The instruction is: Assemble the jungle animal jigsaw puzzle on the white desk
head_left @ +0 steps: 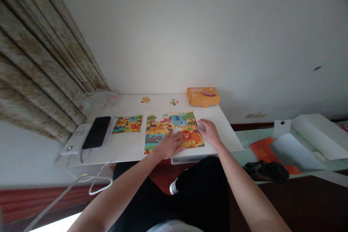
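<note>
A colourful animal jigsaw puzzle [156, 129], largely joined, lies on the white table [127, 152]. Small gaps show near its upper left and at its middle. My left hand [170, 145] rests flat over the lower middle of the puzzle, fingers spread. At the puzzle's right edge is my right hand [208, 131], its fingers apart and touching the border. Left of the puzzle lies a smaller picture card [127, 124] with a similar scene. Two small groups of loose pieces, one yellow [146, 100] and one multicoloured [174, 102], lie toward the back.
An orange puzzle box [203, 96] stands at the back right. A black phone [96, 132] rests on a white device [76, 141] at the left, with cables below. Crumpled clear plastic [100, 99] lies behind. A glass table at the right holds an open white box [296, 152].
</note>
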The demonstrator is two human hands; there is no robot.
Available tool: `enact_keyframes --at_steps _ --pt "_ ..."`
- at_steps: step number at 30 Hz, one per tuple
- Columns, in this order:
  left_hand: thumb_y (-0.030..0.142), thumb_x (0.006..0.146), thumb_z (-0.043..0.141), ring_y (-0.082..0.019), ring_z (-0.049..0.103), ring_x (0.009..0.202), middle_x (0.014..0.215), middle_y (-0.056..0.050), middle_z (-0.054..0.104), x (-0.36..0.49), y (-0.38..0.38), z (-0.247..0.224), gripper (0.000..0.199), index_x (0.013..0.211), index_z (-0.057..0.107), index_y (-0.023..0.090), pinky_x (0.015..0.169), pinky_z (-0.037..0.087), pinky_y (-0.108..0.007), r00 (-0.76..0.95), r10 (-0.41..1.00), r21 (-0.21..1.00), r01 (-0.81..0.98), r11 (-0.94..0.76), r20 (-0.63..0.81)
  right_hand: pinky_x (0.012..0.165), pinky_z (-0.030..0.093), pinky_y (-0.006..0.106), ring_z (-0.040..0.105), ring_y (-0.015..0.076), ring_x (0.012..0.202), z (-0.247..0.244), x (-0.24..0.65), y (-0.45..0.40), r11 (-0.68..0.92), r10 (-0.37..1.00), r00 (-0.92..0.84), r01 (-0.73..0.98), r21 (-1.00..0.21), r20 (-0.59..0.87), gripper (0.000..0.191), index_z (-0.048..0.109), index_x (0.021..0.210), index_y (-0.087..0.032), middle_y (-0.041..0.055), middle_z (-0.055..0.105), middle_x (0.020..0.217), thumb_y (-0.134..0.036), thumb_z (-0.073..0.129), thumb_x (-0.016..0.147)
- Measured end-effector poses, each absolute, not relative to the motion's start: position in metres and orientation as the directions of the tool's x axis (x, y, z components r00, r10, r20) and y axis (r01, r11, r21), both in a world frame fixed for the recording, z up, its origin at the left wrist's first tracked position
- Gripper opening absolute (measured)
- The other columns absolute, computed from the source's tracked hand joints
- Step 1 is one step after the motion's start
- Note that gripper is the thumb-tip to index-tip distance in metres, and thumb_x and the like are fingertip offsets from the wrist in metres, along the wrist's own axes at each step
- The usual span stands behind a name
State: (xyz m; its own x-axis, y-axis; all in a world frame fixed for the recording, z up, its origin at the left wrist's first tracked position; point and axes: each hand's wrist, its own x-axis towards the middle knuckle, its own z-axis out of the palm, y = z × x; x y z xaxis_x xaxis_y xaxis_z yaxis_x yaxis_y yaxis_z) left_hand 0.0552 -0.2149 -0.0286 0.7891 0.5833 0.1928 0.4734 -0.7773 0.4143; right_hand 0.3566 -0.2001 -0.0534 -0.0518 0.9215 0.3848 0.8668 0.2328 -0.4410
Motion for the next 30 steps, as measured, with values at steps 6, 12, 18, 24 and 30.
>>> enact_keyframes --at_steps 6,12,18,24,30 --pt "0.041 0.103 0.049 -0.027 0.053 0.139 0.146 -0.009 0.062 -0.037 -0.179 -0.022 0.035 0.125 0.073 0.027 0.123 0.033 -0.049 0.550 0.793 0.501 0.626 -0.598 0.261 0.107 0.047 0.054 0.065 0.0320 0.117 -0.055 0.357 -0.200 0.243 0.921 -0.055 0.855 -0.458 0.386 0.033 0.071 0.117 -0.024 0.0117 0.072 0.125 -0.045 0.060 0.093" --pt "0.044 0.098 0.059 -0.028 0.051 0.141 0.150 -0.010 0.058 -0.054 -0.189 -0.029 0.038 0.129 0.069 0.025 0.124 0.031 -0.050 0.493 0.833 0.494 0.675 -0.548 0.252 0.098 0.052 0.053 0.068 0.0329 0.104 -0.052 0.348 -0.190 0.167 0.899 0.104 0.818 -0.551 0.426 0.036 0.074 0.107 -0.021 0.0141 0.076 0.110 -0.051 0.056 0.095" --pt "0.038 0.098 0.060 -0.027 0.052 0.141 0.147 -0.012 0.060 -0.048 -0.194 -0.032 0.038 0.133 0.066 0.022 0.126 0.028 -0.051 0.520 0.825 0.404 0.721 -0.563 0.221 0.099 0.052 0.048 0.067 0.0296 0.105 -0.036 0.278 -0.145 0.300 0.904 -0.031 0.758 -0.579 0.427 0.028 0.074 0.107 -0.022 0.0116 0.075 0.107 -0.043 0.058 0.096" --pt "0.031 0.096 0.062 -0.026 0.053 0.139 0.145 -0.010 0.061 -0.048 -0.195 -0.025 0.035 0.129 0.067 0.022 0.124 0.033 -0.049 0.496 0.831 0.403 0.727 -0.556 0.252 0.111 0.045 0.043 0.063 0.0253 0.121 -0.027 0.169 -0.073 0.318 0.945 -0.187 0.728 -0.608 0.269 0.029 0.070 0.119 -0.021 0.0112 0.072 0.124 -0.034 0.063 0.094" --pt "0.027 0.091 0.066 -0.027 0.055 0.136 0.140 -0.011 0.064 -0.047 -0.195 -0.023 0.034 0.125 0.069 0.021 0.124 0.033 -0.049 0.474 0.840 0.451 0.709 -0.541 0.263 0.113 0.041 0.042 0.054 0.0272 0.134 -0.020 0.088 -0.010 0.265 0.962 -0.260 0.811 -0.521 0.083 0.050 0.058 0.141 -0.021 0.0102 0.059 0.147 -0.033 0.064 0.093"
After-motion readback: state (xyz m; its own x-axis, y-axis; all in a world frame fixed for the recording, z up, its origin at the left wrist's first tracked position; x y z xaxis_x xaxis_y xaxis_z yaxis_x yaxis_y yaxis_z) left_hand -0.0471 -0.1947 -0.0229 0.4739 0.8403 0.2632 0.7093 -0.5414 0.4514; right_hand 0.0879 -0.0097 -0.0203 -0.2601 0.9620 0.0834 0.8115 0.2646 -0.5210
